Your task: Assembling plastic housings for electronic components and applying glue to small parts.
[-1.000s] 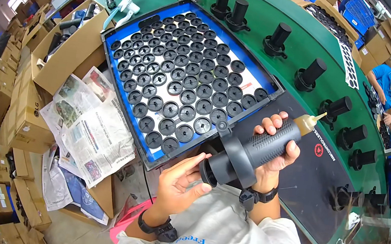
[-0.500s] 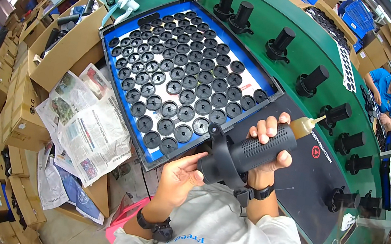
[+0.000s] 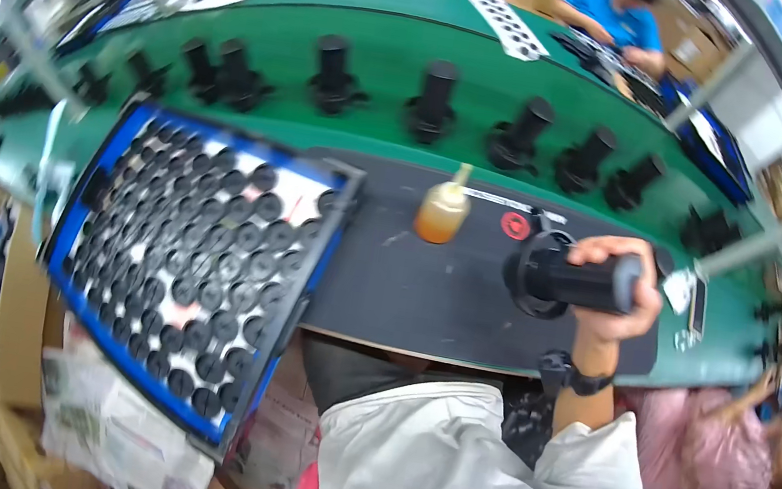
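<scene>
Since half a second ago, the right hand [image 3: 642, 307] has swung off to the right of the amber bottle [image 3: 443, 214], which was just beyond it, and the left hand has dropped out of view, so I cannot tell how it stands. Clamped around the black tubular part [image 3: 588, 280], the right hand has its fingers over the top of the body, probably because that plain stretch offers a steadier hold than the wide flange [image 3: 540, 277], which juts out leftward from the grip. Whether the part touches the mat [image 3: 386, 274] under it is unclear. Well left of the hand, the bottle stands upright on that mat, nozzle up, likely to stop leaking. Farther left, the tray [image 3: 297, 306] keeps its black discs [image 3: 224, 325] spread out, presumably for easy picking. Beyond the hand, similar tubes [image 3: 432, 99] stand along the counter [image 3: 387, 67], their wide flanged bases seemingly steadying them.
</scene>
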A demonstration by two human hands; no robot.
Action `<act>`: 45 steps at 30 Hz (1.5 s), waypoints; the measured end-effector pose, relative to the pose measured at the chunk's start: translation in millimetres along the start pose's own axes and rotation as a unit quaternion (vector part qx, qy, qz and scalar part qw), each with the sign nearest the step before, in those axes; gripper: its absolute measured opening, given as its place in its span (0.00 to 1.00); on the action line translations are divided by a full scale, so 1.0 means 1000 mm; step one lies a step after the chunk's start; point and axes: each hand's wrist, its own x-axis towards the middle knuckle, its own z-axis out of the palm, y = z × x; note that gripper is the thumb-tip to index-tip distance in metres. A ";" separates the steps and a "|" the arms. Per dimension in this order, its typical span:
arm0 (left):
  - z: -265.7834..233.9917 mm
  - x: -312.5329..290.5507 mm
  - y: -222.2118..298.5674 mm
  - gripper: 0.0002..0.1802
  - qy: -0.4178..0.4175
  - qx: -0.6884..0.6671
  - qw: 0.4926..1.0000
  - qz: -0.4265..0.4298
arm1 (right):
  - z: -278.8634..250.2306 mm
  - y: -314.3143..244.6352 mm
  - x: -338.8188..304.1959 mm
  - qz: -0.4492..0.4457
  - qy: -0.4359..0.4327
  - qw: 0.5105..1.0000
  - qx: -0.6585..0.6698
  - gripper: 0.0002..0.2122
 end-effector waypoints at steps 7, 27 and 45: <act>0.133 -0.060 0.222 0.12 -0.563 -0.021 0.809 0.164 | -0.056 0.026 -0.029 0.106 0.001 0.986 -0.128 0.19; 0.151 0.156 0.426 0.25 -0.191 0.120 0.874 0.431 | -0.634 -0.022 0.125 0.024 0.347 0.868 -0.355 0.18; 0.210 0.192 0.406 0.32 -0.306 0.176 0.765 0.539 | -0.381 -0.020 0.169 0.058 0.061 0.733 -0.675 0.31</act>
